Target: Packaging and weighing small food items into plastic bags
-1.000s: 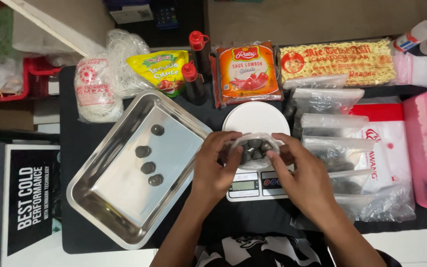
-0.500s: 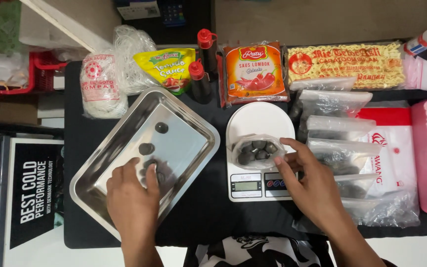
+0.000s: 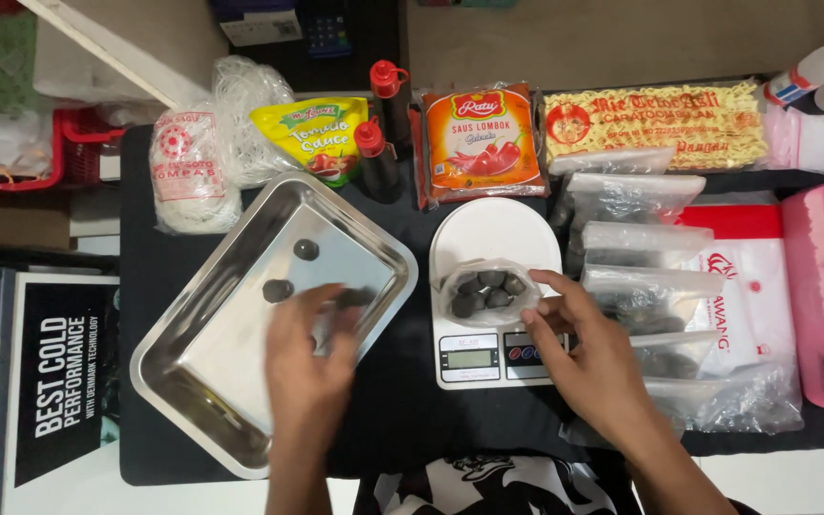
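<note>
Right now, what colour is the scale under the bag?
White, seen in the head view: scale, bag.

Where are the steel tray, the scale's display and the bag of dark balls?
steel tray [image 3: 204,381], head view, bare floor.
scale's display [image 3: 469,359], head view, screen centre.
bag of dark balls [image 3: 485,291], head view, balls inside.

Black table [image 3: 402,420] w/ steel tray [image 3: 193,381], scale [image 3: 493,367], sauce packs [image 3: 474,143].

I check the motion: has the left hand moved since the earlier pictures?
Yes. The left hand moved right across the steel tray, toward the white scale.
</note>
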